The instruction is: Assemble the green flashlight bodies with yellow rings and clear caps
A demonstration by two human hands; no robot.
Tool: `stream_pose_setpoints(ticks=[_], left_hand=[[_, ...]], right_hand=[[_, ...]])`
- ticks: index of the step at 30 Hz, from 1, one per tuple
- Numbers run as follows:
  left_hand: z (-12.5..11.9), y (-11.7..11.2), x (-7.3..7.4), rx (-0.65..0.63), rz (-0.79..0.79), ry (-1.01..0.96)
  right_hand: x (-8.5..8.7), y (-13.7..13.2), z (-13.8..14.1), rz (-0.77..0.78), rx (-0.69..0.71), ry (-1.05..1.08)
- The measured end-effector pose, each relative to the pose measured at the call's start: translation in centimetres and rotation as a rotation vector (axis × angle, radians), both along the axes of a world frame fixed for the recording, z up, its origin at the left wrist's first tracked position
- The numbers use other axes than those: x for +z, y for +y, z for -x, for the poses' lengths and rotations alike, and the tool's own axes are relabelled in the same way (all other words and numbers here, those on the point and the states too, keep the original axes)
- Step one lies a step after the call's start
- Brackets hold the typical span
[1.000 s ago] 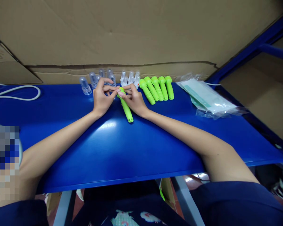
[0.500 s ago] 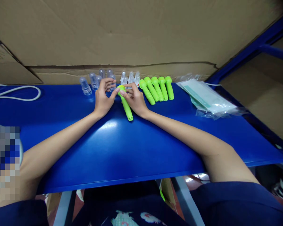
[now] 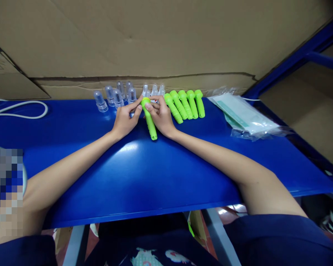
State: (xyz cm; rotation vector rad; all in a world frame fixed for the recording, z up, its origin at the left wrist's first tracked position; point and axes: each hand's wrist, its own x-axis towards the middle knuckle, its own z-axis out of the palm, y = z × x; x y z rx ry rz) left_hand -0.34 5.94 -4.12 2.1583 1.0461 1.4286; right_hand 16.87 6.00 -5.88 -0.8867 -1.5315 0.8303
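A bright green plastic tube point(image 3: 150, 122) lies tilted between my two hands on the blue table point(image 3: 144, 170). My right hand point(image 3: 161, 116) grips its upper end with thumb and fingers. My left hand point(image 3: 125, 118) reaches in from the left, and its fingertips touch the tube's top end. Right of my hands lies a row of several more green tubes point(image 3: 185, 104). Behind my hands stand several clear plastic caps point(image 3: 114, 96) and a few small white-tipped clear parts point(image 3: 154, 89).
A clear plastic bag with pale green sheets point(image 3: 242, 115) lies at the right of the table. A white cable point(image 3: 19, 109) loops at the far left. Brown cardboard point(image 3: 144, 40) walls the back. A blue frame rail point(image 3: 294, 55) rises at right.
The green tube has moved slightly right and stands more upright. My left hand's fingers, raised and spread before, have come down onto the tube's top end, uncovering the clear caps behind.
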Motion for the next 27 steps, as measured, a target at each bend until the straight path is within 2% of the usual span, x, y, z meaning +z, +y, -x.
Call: stream_pose_setpoints(ticks=[6, 19, 27], left_hand=[[-0.13, -0.57, 0.26, -0.045, -0.011, 0.026], [-0.15, -0.58, 0.30, -0.011, -0.037, 0.084], [-0.38, -0.60, 0.05, -0.018, 0.030, 0.039]], right_hand=[[-0.02, 0.20, -0.21, 0.006, -0.028, -0.033], [0.31, 0.08, -0.15, -0.006, -0.072, -0.016], [0.61, -0.28, -0.28, -0.026, -0.080, -0.102]])
